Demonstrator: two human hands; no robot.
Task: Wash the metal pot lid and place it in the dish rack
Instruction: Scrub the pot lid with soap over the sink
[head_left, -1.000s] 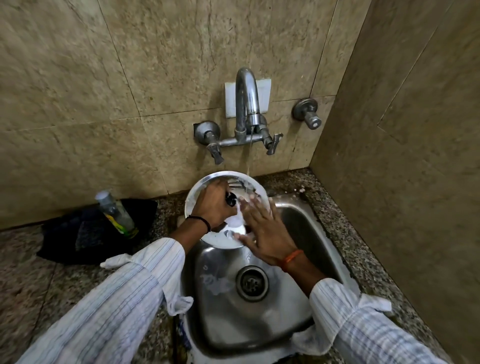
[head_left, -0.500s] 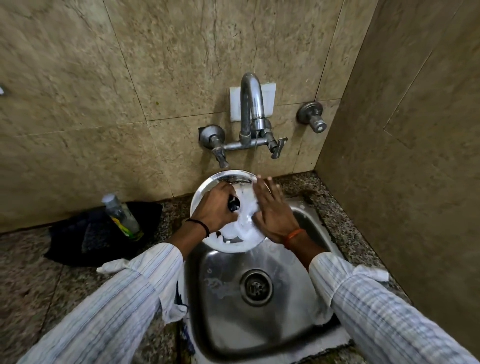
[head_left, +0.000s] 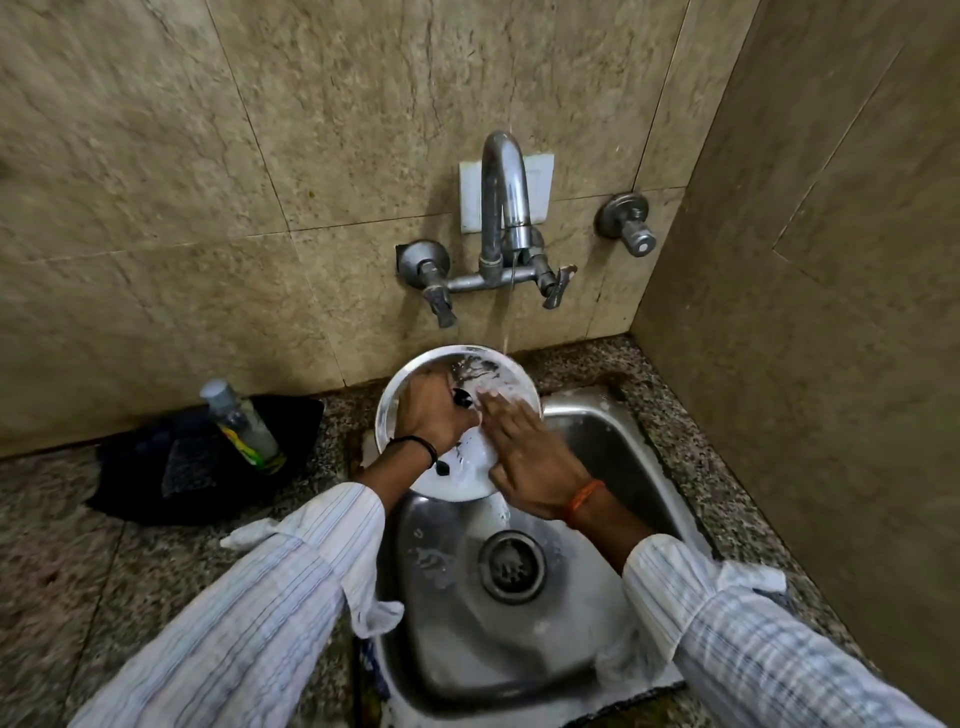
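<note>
- Lid sits soapy above the sink's back-left corner, under the tap's thin stream.
- Your left hand clasps its black knob.
- Your right hand lies flat, fingers spread, on it.

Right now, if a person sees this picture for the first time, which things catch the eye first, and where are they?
In the middle, the soapy metal pot lid is held tilted over the back edge of the steel sink: the left hand grips its black knob, the right hand rubs its foamy face. Above, a thin stream falls from the wall tap onto the lid.
</note>
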